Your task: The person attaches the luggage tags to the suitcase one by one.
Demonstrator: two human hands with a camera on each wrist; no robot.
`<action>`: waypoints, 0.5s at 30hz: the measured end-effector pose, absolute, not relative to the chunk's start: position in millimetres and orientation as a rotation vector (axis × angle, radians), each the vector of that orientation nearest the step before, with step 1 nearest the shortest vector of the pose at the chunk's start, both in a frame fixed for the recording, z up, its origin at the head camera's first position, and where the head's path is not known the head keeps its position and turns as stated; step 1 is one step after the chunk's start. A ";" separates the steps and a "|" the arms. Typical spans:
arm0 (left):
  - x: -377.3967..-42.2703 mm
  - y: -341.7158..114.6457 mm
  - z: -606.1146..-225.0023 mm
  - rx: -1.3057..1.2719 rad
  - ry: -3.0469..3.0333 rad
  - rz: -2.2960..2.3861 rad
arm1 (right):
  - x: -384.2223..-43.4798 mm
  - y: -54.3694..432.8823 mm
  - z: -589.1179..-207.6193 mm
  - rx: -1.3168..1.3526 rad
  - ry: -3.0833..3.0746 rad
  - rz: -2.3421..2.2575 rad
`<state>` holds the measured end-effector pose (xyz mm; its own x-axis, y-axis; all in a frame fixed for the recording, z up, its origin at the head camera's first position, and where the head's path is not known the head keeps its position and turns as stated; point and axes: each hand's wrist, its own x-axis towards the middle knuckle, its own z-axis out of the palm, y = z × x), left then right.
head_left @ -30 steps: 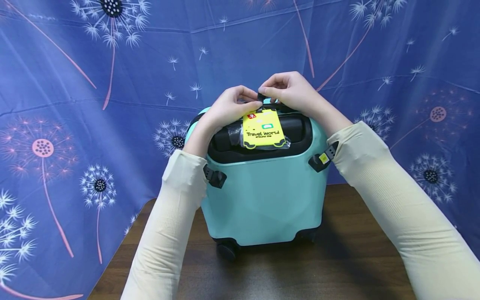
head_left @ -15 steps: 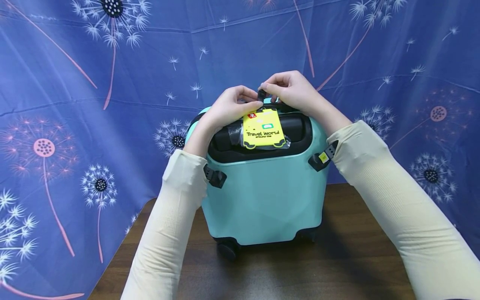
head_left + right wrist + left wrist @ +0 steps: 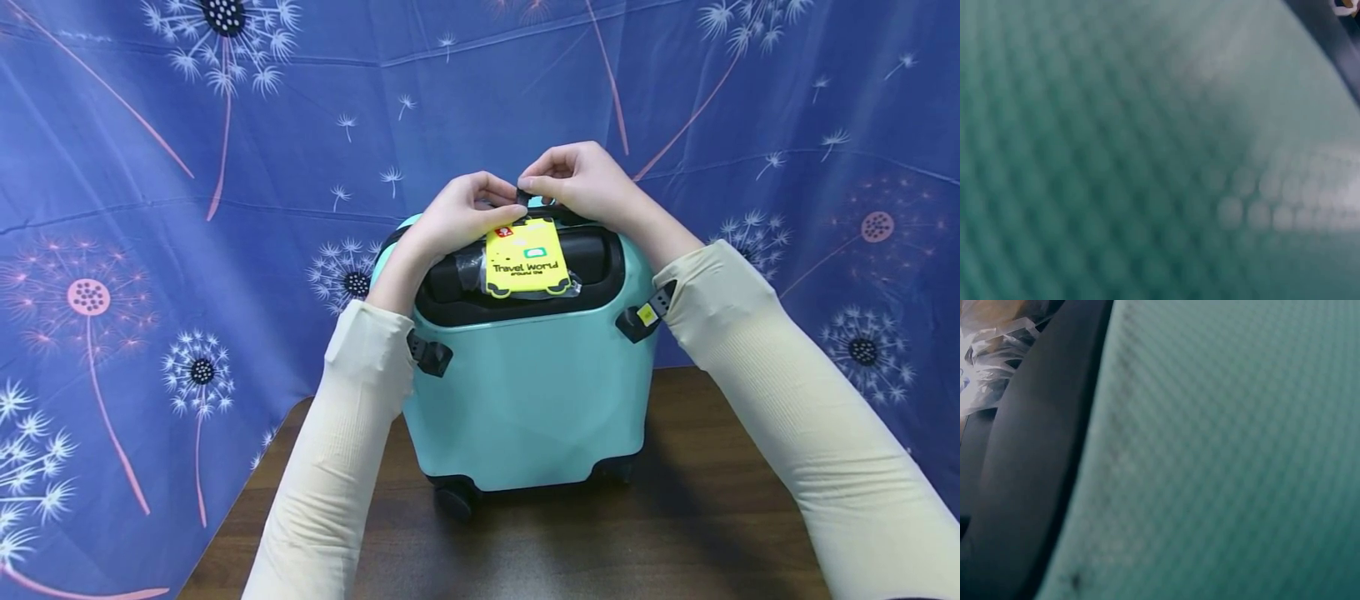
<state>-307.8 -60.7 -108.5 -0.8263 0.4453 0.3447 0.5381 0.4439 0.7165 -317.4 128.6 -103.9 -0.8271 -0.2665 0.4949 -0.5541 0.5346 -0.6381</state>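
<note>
A turquoise suitcase (image 3: 532,408) stands upright, its black top panel (image 3: 450,315) facing up. On that panel lies a yellow luggage tag (image 3: 527,257) reading "Travel World", with clear plastic wrap (image 3: 471,273) under it. My left hand (image 3: 459,215) pinches the tag's black strap (image 3: 522,197) between thumb and fingers, close to the tag's upper edge. From the other side my right hand (image 3: 588,185) pinches the strap's upper part, just ahead of the black carry handle (image 3: 566,217). Both wrist views show mostly the textured shell (image 3: 1229,450), blurred, with no fingers in sight.
Under the suitcase is a dark brown wooden table (image 3: 525,550). A blue cloth with dandelion prints (image 3: 450,108) hangs close behind it. Black wheels (image 3: 455,500) support the lower corners.
Less of the strap shows between the hands than half a second ago, and the right fingertips have shifted slightly. The left hand, tag and suitcase stay in place.
</note>
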 end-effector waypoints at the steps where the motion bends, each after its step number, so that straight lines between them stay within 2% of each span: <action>1: -307.9 -60.8 -108.4 -0.881 -2.578 -1.340 | -317.2 128.8 -103.7 0.675 -2.441 1.193; 15: -305.2 -59.8 -108.4 -0.880 -2.584 -1.334 | -315.3 129.0 -104.7 0.731 -2.453 1.193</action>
<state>-305.2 -59.8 -108.4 -0.8273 0.4461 0.3413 0.5367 0.4482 0.7149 -315.3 129.0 -104.7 -0.8193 -0.3064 0.4846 -0.5704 0.5213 -0.6347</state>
